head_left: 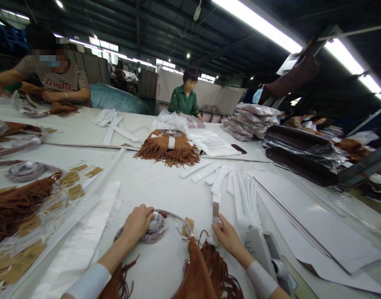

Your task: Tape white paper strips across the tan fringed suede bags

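While the left hand (136,226) curls over a coiled strap (157,229) on the bench (159,182), the right hand (229,238) pinches a white strip (216,207), its long axis pointing away from the person, near the fringed bag (198,274).

One head-worn view, close above the white counter (165,182), looks forward and down across it.

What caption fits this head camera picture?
Left hand on a wrapped strap coil, right hand pinching a white strip by a fringed brown bag.
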The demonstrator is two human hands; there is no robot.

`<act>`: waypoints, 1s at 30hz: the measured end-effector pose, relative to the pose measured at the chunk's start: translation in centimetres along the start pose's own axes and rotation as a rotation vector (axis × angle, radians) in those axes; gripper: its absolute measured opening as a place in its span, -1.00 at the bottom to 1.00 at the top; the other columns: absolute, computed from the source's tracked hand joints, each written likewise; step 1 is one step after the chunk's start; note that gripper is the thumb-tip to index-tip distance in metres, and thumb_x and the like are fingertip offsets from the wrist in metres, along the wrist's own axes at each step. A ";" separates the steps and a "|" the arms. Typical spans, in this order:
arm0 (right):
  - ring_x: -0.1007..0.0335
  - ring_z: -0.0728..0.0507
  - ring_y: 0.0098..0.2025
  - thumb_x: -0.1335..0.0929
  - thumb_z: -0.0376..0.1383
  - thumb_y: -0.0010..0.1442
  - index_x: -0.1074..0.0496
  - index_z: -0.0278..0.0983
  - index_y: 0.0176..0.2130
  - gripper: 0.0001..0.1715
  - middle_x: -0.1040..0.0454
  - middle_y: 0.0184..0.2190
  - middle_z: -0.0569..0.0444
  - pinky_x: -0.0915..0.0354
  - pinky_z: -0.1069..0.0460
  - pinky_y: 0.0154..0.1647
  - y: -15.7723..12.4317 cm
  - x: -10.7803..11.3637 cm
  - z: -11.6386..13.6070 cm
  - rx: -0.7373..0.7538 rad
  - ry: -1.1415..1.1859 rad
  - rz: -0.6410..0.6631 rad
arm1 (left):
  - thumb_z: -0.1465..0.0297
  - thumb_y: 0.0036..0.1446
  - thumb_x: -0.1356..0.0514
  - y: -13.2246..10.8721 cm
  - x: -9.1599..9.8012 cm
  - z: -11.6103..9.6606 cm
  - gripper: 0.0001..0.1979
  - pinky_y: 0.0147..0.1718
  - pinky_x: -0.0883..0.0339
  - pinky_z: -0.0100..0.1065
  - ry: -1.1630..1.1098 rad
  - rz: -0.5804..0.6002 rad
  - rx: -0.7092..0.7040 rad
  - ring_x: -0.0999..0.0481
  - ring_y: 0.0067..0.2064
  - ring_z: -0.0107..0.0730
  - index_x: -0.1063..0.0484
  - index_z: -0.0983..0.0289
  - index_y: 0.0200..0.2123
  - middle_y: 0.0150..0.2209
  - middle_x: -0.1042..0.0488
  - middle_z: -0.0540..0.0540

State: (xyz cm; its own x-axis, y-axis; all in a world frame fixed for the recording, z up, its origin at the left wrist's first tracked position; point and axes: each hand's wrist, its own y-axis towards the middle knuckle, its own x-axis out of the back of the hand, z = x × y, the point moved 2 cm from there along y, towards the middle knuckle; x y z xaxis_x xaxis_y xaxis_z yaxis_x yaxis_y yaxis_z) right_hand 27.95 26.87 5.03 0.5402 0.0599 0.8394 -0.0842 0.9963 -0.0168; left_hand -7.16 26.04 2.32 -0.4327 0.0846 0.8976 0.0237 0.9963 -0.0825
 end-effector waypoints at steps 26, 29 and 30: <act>-0.19 -0.04 -0.43 -0.26 -0.33 0.14 0.10 -0.20 0.34 -0.16 -0.28 -0.45 0.18 -0.15 0.06 -0.35 -11.3 7.6 15.6 0.404 0.226 0.347 | 0.11 -0.01 -0.29 -7.3 6.7 -14.1 -0.35 -0.62 -0.08 -0.53 -1.333 0.549 -0.177 -0.28 -0.55 -0.68 -0.30 0.25 0.12 -0.11 -0.41 0.16; -0.22 -0.03 -0.42 -0.28 -0.36 0.09 0.11 -0.21 0.34 -0.10 -0.31 -0.44 0.19 -0.18 0.07 -0.33 -12.2 8.2 16.1 0.385 0.310 0.358 | 0.16 -0.08 -0.35 -8.3 7.3 -13.9 -0.52 -0.60 -0.09 -0.52 -1.296 0.687 -0.207 -0.27 -0.57 -0.64 -0.47 0.36 -0.16 -0.40 -0.41 0.03; -0.22 -0.03 -0.42 -0.29 -0.36 0.08 0.10 -0.22 0.34 -0.09 -0.32 -0.44 0.19 -0.19 0.07 -0.33 -12.4 8.4 16.1 0.368 0.351 0.359 | 0.16 -0.11 -0.37 -8.7 7.4 -13.7 -0.57 -0.60 -0.09 -0.52 -1.282 0.686 -0.197 -0.27 -0.58 -0.63 -0.48 0.38 -0.26 -0.46 -0.39 0.01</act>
State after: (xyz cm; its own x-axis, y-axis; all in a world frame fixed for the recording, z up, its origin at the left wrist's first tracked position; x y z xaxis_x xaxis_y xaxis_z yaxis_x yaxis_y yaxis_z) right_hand 20.00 14.06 21.06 0.6625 0.4657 0.5867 -0.5606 0.8278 -0.0241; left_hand 1.78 18.23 15.62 -0.7704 0.5669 -0.2916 0.6252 0.7614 -0.1714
